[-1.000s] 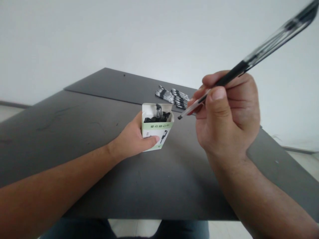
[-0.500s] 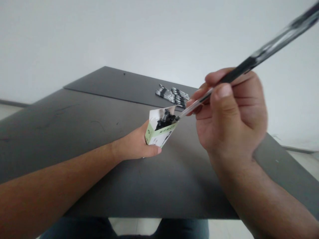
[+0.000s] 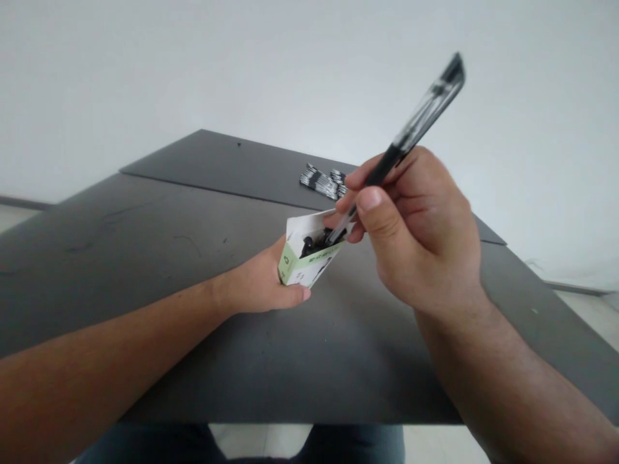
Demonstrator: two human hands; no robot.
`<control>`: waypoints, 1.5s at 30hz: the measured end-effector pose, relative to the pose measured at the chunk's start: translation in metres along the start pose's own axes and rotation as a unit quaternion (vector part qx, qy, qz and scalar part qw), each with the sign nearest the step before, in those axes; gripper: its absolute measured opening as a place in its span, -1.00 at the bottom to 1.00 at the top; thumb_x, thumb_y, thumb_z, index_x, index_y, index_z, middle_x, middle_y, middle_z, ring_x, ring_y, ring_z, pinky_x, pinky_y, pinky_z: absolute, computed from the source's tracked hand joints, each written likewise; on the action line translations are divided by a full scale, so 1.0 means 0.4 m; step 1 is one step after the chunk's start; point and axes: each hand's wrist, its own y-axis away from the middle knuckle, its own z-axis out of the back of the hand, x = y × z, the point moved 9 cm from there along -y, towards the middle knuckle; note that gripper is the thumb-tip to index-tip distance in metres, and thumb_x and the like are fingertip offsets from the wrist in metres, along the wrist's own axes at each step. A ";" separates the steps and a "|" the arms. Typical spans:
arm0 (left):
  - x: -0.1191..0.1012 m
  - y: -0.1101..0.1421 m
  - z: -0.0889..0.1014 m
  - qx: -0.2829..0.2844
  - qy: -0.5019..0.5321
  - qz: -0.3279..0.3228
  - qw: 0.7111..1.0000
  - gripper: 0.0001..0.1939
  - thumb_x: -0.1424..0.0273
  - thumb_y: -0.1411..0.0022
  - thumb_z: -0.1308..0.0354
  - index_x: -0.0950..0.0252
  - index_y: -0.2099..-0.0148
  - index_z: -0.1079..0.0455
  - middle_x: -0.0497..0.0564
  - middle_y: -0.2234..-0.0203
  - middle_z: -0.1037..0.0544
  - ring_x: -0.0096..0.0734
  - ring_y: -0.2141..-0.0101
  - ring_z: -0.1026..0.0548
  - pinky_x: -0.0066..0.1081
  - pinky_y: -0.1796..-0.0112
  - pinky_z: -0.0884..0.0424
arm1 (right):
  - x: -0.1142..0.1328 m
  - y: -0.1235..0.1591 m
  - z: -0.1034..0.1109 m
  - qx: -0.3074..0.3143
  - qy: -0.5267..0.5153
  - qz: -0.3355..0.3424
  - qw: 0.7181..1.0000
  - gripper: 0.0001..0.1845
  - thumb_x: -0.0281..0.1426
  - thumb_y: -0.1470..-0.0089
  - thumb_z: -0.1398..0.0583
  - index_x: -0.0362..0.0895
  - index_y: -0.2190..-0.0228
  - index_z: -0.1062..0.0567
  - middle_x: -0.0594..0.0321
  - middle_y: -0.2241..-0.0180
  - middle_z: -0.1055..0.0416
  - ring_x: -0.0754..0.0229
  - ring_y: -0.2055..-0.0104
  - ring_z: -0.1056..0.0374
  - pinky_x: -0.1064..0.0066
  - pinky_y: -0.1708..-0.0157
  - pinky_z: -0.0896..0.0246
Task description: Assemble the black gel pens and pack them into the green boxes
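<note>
My left hand point(image 3: 264, 283) grips a small white and green cardboard box point(image 3: 304, 261), tilted to the right on the dark table point(image 3: 169, 219). The box's open top shows several black pen ends inside. My right hand point(image 3: 416, 232) pinches a black pen with a clear barrel point(image 3: 411, 132), held slanted. The pen's tip is at the box's mouth, among the other pen ends. Its cap end points up and to the right, above my knuckles.
A loose heap of several black and clear pens point(image 3: 324, 182) lies further back on the table, partly hidden behind my right hand. A seam point(image 3: 193, 183) crosses the tabletop where a second dark panel joins. White wall lies behind, pale floor at the right.
The box tipped from upright to leaning right. My right hand moved left and down with the pen, bringing its tip from beside the box into the box's mouth; the pen now stands steeper.
</note>
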 end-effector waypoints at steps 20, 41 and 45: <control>-0.003 -0.001 0.003 -0.011 -0.009 0.003 1.000 -0.27 0.26 -0.08 -0.42 0.20 -0.29 -0.36 0.09 0.04 -0.67 0.11 -0.07 -0.63 0.06 -0.17 -0.58 | -0.019 -0.015 -0.050 0.102 0.078 -0.005 0.992 -0.81 -0.38 -0.26 -0.40 -0.02 0.34 -0.49 0.25 0.33 -0.53 0.05 0.22 -0.47 0.15 0.21 -0.39; 0.004 0.003 0.014 -0.027 -0.033 0.027 0.999 -0.38 0.19 -0.08 -0.41 0.20 -0.17 -0.42 0.07 0.08 -0.68 0.12 -0.05 -0.65 0.01 -0.11 -0.61 | 0.013 -0.008 -0.056 0.147 0.059 0.084 0.984 -0.83 -0.32 -0.44 -0.29 -0.04 0.24 -0.67 0.15 0.23 -0.58 0.00 0.05 -0.52 0.11 0.04 -0.48; -0.001 0.002 0.023 -0.040 -0.025 0.042 0.998 -0.46 0.23 -0.08 -0.39 0.23 -0.12 -0.46 0.07 0.05 -0.73 0.05 0.02 -0.69 0.00 -0.07 -0.65 | 0.006 -0.005 -0.043 0.122 0.049 0.088 0.987 -0.82 -0.25 -0.46 -0.30 -0.05 0.11 -0.69 0.09 0.10 -0.56 -0.02 -0.03 -0.51 0.07 -0.04 -0.52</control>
